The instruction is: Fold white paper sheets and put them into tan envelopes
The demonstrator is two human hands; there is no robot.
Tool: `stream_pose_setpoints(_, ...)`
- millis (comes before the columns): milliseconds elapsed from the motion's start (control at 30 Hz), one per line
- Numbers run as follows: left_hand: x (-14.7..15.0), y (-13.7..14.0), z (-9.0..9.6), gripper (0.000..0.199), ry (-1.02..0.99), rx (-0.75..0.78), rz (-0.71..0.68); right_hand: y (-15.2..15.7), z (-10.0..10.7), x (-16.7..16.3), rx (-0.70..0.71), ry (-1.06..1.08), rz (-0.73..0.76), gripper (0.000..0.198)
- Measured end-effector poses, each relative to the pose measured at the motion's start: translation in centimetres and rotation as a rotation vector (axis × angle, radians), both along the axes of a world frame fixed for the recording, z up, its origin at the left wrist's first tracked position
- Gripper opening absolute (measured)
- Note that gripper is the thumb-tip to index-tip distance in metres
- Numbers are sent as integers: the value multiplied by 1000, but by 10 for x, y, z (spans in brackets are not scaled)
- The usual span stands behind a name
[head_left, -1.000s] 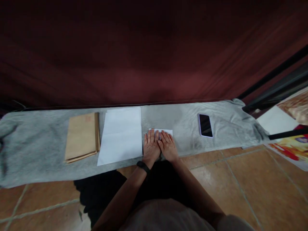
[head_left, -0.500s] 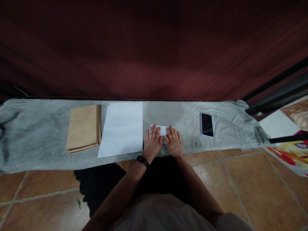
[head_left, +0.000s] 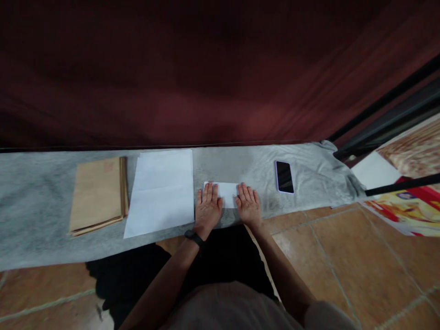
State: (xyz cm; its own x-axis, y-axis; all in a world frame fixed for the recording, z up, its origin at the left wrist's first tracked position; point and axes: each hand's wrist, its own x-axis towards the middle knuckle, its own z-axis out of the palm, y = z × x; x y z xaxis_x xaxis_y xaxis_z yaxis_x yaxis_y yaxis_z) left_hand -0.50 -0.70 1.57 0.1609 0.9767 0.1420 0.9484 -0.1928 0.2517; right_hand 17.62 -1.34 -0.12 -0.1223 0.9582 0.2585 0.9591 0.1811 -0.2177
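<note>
A small folded white paper [head_left: 228, 195] lies flat near the front edge of the grey cloth. My left hand [head_left: 208, 205], with a dark band on the wrist, rests palm down on its left end, fingers stretched out. On the right end lies my right hand [head_left: 248, 204], also flat with its fingers extended. Between the two hands the middle of the paper shows. Left of my left hand are large white paper sheets [head_left: 161, 188], creased across the middle.
A stack of brown envelopes [head_left: 98, 192] lies at the left on the grey cloth [head_left: 37, 206]. A phone [head_left: 284, 177] in a light purple case is to the right. Dark red fabric [head_left: 206, 101] hangs behind. Printed packaging [head_left: 412, 208] and dark bars stand at the far right.
My hands have spread apart along the folded paper, uncovering more of its middle. The camera view has turned slightly right, so things on the cloth appear further left.
</note>
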Motion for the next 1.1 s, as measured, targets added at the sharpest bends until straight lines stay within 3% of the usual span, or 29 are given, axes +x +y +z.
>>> stream_pose_setpoints(233,1,-3,1,61,-29,15,24,0,3,-1,-21,-27,-9,52)
stream_pose_setpoints(467,32,-8,11,55,-26,-31,-251,-1,7,-2,-27,-20,2,51)
stream_pose_setpoints(567,41,-5,12,56,-24,-60,-283,-2,4,-1,-13,-29,4,50)
stream_pose_setpoints(733,31,3,9,63,9,-49,-244,0,1,0,23,-50,4,51)
stream_pose_setpoints(1100,-6,5,-7,62,-5,29,-24,-1,2,0,23,-39,-1,52)
